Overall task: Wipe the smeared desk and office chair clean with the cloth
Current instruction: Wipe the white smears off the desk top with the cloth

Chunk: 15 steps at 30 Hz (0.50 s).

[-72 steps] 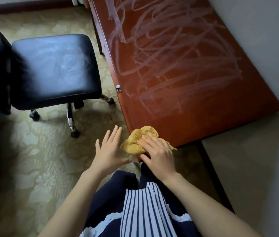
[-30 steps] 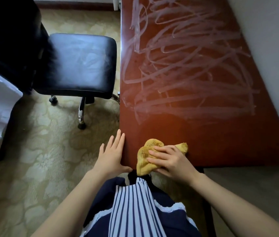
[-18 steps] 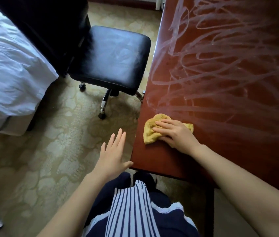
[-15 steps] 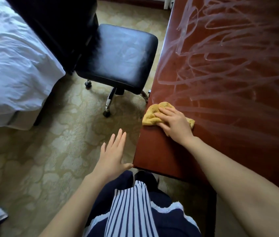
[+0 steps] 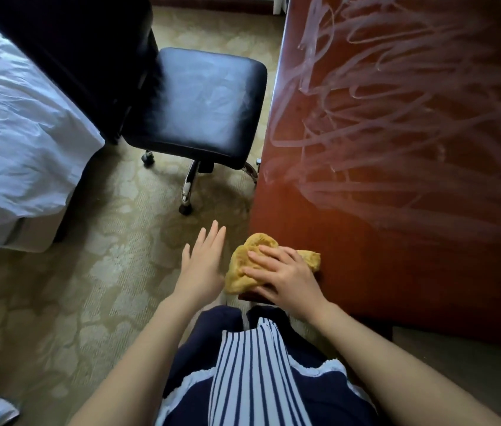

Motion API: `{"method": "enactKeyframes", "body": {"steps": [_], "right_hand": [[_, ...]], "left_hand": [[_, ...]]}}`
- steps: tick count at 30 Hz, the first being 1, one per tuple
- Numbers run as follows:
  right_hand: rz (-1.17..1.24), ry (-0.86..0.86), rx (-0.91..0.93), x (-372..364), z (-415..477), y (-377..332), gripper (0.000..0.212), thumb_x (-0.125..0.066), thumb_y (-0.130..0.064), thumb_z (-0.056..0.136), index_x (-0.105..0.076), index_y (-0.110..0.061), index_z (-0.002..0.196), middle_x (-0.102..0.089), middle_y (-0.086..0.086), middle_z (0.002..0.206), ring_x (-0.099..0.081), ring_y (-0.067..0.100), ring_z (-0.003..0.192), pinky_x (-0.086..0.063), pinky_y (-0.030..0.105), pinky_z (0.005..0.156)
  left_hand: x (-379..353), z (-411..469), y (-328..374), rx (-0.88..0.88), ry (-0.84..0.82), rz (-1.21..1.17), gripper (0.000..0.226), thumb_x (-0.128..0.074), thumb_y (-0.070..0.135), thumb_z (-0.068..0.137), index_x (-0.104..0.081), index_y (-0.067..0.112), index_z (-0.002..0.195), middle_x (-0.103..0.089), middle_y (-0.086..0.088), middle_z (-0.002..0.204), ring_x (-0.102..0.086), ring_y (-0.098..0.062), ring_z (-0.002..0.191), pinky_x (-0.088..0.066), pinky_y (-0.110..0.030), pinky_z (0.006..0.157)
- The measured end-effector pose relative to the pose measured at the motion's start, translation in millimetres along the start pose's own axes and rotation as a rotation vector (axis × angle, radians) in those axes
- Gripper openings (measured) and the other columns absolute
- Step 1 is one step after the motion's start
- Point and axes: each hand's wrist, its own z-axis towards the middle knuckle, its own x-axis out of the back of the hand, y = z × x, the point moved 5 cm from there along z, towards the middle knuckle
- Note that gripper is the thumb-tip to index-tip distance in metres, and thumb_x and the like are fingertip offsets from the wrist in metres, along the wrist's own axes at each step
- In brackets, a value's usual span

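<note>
Yellow cloth (image 5: 238, 256), crumpled, lies on the near left corner of the reddish-brown desk (image 5: 412, 287), its left edge overhanging the desk's rim. Head view: the right hand (image 5: 289, 281) rests flat on top of the cloth, fingers (image 5: 266, 252) nearly straight and slightly spread, pointing left across it and pressing it to the wood; the cloth bulges out past the fingertips and shows again behind the knuckles. The left hand (image 5: 201, 265) is held just left of those fingertips, off the desk and above the patterned carpet (image 5: 104, 287), fingers straight, close together, holding nothing; whether it touches the cloth cannot be told. Beyond the right hand's fingers, farther along the desk, pale looping smears (image 5: 396, 124) cover most of the top. Ahead of the left hand's fingertips stands the black office chair (image 5: 206, 99), its padded seat faintly smeared, beside the desk's long edge. Farther left lies a white bed (image 5: 12, 133). Below both wrists, a striped garment (image 5: 252, 379).
</note>
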Motion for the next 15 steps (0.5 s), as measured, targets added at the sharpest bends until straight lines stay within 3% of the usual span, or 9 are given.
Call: {"method": "enactKeyframes", "body": {"steps": [3,6,10,15], "right_hand": [[-0.040,-0.008,0.069,4.0,-31.9,4.6,0.036,-0.048,-0.042,0.087,-0.066,-0.032,0.116,-0.061,-0.006,0.128,-0.053,0.016,0.123,-0.041,0.037,0.100],[-0.049,-0.002,0.057,11.3,-63.7,22.5,0.036,-0.051,-0.040,0.089,-0.064,-0.029,0.120,-0.059,-0.006,0.131,-0.052,0.016,0.124,-0.038,0.036,0.102],[-0.071,0.020,-0.112,31.5,-105.2,58.5,0.040,-0.055,-0.034,0.086,-0.060,-0.029,0.125,-0.055,-0.005,0.135,-0.046,0.015,0.128,-0.033,0.033,0.105],[-0.079,0.062,-0.354,59.9,-121.0,94.7,0.042,-0.063,-0.029,0.081,-0.063,-0.025,0.123,-0.057,-0.002,0.133,-0.048,0.016,0.126,-0.035,0.030,0.102]], "left_hand": [[-2.8,13.3,18.3,-0.120,-0.053,0.038,0.083,-0.057,0.018,0.093,0.001,0.017,0.152,0.013,0.002,0.159,0.011,-0.016,0.146,0.002,-0.045,0.118],[-11.7,24.1,31.6,-0.220,-0.146,0.137,0.101,-0.067,0.036,0.085,0.006,0.017,0.152,0.017,0.001,0.158,0.014,-0.017,0.146,0.003,-0.047,0.117],[-22.7,32.0,42.3,-0.287,-0.223,0.260,0.119,-0.074,0.045,0.075,0.015,0.019,0.150,0.023,0.000,0.157,0.014,-0.019,0.146,0.004,-0.047,0.116],[-23.8,34.1,36.3,-0.322,-0.218,0.303,0.124,-0.076,0.046,0.072,0.017,0.021,0.149,0.024,0.003,0.156,0.009,-0.021,0.147,0.002,-0.047,0.117]]}}
